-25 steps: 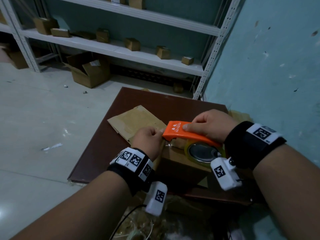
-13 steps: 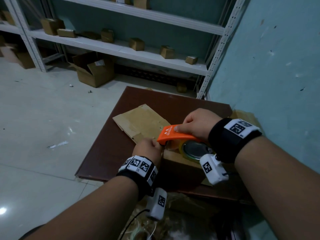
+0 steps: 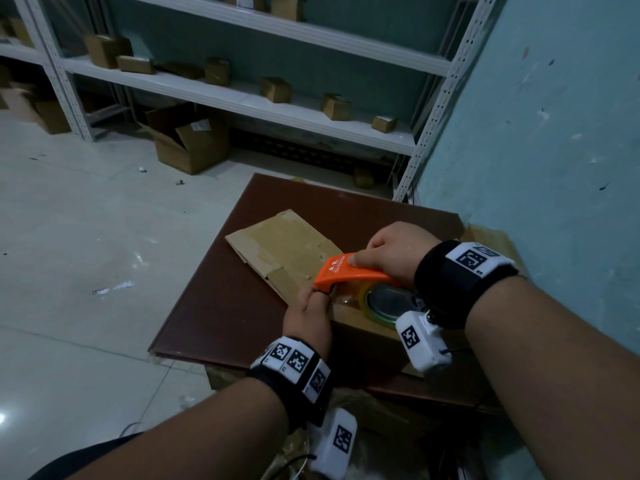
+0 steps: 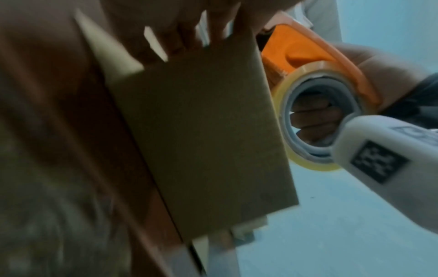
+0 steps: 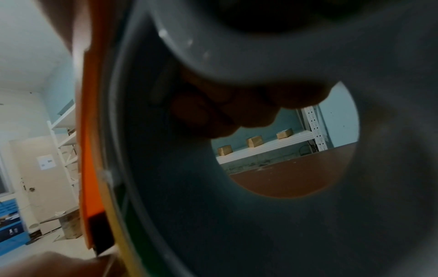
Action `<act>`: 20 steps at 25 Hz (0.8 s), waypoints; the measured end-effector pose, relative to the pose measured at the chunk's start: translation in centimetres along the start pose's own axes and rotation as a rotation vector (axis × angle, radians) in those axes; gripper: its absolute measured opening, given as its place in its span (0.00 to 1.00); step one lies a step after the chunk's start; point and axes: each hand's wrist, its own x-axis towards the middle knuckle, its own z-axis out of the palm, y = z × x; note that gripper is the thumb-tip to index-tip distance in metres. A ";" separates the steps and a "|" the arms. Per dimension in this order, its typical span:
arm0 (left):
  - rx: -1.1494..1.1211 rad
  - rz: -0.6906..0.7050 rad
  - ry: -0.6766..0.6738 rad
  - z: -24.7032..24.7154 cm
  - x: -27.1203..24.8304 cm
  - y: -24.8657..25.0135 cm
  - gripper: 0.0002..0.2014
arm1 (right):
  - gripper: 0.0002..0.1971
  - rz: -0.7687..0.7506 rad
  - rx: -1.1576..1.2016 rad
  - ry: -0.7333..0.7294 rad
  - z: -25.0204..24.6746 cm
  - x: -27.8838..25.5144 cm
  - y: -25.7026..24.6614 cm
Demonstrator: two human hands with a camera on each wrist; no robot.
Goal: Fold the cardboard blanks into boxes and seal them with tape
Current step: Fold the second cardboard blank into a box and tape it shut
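A folded cardboard box [image 3: 360, 322] stands on the brown table [image 3: 214, 317], its plain side panel [image 4: 201, 121] filling the left wrist view. My right hand [image 3: 388, 251] grips an orange tape dispenser [image 3: 346, 271] lying on the box top, fingers hooked through the tape roll [image 3: 381, 301] core [image 5: 225, 112]. My left hand [image 3: 308, 310] holds the box's left end, its fingers [image 4: 189, 28] curled over the top edge right below the dispenser's front tip. A stack of flat cardboard blanks [image 3: 284, 247] lies just beyond the hands.
A teal wall [image 3: 536, 150] runs close along the table's right side. White shelving [image 3: 277, 105] with several small boxes stands behind, and an open carton [image 3: 190, 143] sits on the floor. Packing clutter lies under the table's near edge [image 3: 346, 410].
My right hand has slid the dispenser left along the box top until its tip reached my left hand. The left hand stayed at the box's left end.
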 end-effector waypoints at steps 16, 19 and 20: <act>0.244 0.510 -0.363 -0.5 0.7 -2.1 0.22 | 0.20 -0.006 0.000 -0.056 -0.6 0.1 0.8; 0.241 0.553 -0.375 -0.1 1.1 -2.7 0.24 | 0.20 -0.018 -0.029 -0.068 -0.9 -0.4 1.2; 0.243 0.562 -0.379 0.0 1.4 -3.1 0.25 | 0.20 -0.024 -0.047 -0.067 -1.0 -0.4 1.3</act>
